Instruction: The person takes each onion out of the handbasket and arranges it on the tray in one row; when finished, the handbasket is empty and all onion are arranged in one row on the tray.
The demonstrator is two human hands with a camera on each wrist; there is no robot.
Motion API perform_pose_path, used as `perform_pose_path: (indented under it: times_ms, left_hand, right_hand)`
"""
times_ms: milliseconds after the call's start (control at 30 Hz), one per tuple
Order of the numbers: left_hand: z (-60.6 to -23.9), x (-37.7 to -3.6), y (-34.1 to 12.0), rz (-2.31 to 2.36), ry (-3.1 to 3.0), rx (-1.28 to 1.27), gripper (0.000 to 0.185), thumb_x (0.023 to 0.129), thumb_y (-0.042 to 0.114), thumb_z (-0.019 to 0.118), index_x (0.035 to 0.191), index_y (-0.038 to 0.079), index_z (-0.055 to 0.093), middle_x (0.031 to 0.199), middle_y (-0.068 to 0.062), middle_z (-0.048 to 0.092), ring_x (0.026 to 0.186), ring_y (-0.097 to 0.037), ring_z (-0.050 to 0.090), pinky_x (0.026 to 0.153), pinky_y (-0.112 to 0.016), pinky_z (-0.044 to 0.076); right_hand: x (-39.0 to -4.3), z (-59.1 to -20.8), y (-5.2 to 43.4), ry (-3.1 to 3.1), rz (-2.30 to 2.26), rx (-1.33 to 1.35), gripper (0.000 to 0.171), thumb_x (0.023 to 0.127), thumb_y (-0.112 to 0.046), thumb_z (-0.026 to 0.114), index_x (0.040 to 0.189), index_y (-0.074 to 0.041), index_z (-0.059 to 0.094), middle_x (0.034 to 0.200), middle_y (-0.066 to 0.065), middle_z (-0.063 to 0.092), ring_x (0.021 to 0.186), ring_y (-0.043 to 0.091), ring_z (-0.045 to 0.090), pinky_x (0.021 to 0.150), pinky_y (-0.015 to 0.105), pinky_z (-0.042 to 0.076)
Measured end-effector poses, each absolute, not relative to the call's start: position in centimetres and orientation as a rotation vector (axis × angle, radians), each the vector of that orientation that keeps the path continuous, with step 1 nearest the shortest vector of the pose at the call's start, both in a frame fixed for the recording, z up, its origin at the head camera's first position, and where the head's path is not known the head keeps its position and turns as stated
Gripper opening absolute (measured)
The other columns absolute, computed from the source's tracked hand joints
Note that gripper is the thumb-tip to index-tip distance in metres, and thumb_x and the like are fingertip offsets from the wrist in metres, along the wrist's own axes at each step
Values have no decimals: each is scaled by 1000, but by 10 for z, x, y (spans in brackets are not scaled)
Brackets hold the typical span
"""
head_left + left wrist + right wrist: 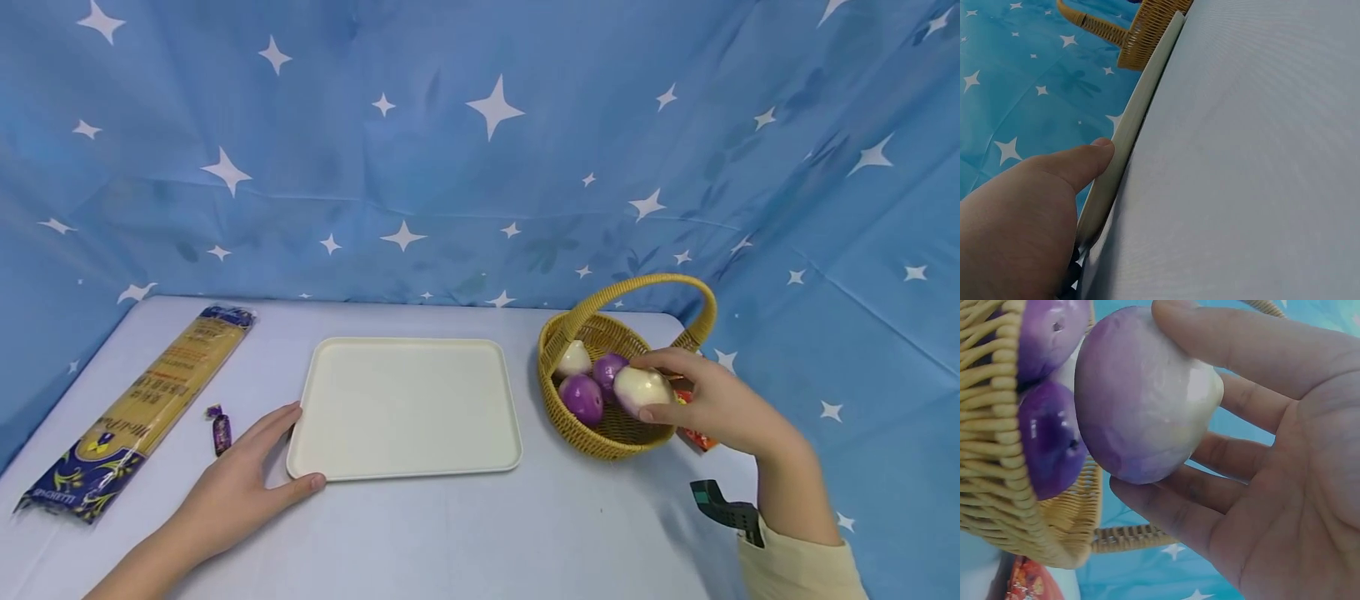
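Note:
My right hand (708, 404) grips a shiny purple-and-white turnip (643, 390) over the right side of a yellow wicker basket (600, 446). In the right wrist view, thumb and fingers stand round the turnip (1141, 394), its pale tip toward the palm. Inside the basket lie purple turnips (581, 400) and a white-looking one (574, 360). My left hand (240, 483) spans the near left corner of a cream rectangular tray (405, 408), fingers fairly straight along its left side. The left wrist view has the left thumb (1079, 165) resting against the tray's rim (1129, 131).
A long spaghetti packet (142, 408) lies at the left of the white table (480, 533). Beside it is a small purple wrapped candy (221, 433). A red packet (699, 440) shows partly behind the basket. The basket's handle arches high. Blue star-patterned cloth (450, 167) hangs behind.

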State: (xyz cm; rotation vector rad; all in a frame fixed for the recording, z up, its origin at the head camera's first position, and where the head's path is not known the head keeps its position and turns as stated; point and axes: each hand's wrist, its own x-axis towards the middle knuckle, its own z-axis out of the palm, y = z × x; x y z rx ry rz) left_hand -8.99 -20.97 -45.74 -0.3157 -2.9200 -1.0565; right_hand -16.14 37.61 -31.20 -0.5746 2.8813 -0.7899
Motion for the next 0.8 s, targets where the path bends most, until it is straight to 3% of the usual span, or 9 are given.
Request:
perform_pose_path:
  times_ms: [400, 667, 800]
  left_hand:
    - [-457, -88, -209, -1024, -2924, -330, 106, 91, 63, 84, 167, 3, 41, 171, -22, 39, 153, -53, 39, 110, -81, 41]
    - [-459, -88, -208, -1016, -2929, -338, 106, 92, 63, 83, 168, 3, 40, 172, -22, 38, 153, -53, 39, 111, -81, 41]
    - [-457, -89, -209, -988, -2932, -336, 106, 92, 64, 82, 168, 3, 40, 172, -22, 38, 153, -53, 39, 110, -81, 41]
  right_hand:
    - [-147, -295, 364, 2945, -768, -632, 56, 94, -34, 90, 145, -29, 68, 130, -10, 65, 116, 11, 62, 96, 33, 59]
    - [-139, -289, 347, 2981, -712, -709, 61, 91, -42, 92, 146, -30, 68, 141, -7, 65, 116, 13, 62, 88, 39, 59]
    - [-136, -286, 339, 2999, -708, -781, 63, 89, -40, 94, 146, -29, 69, 142, -8, 67, 120, 11, 62, 92, 35, 59]
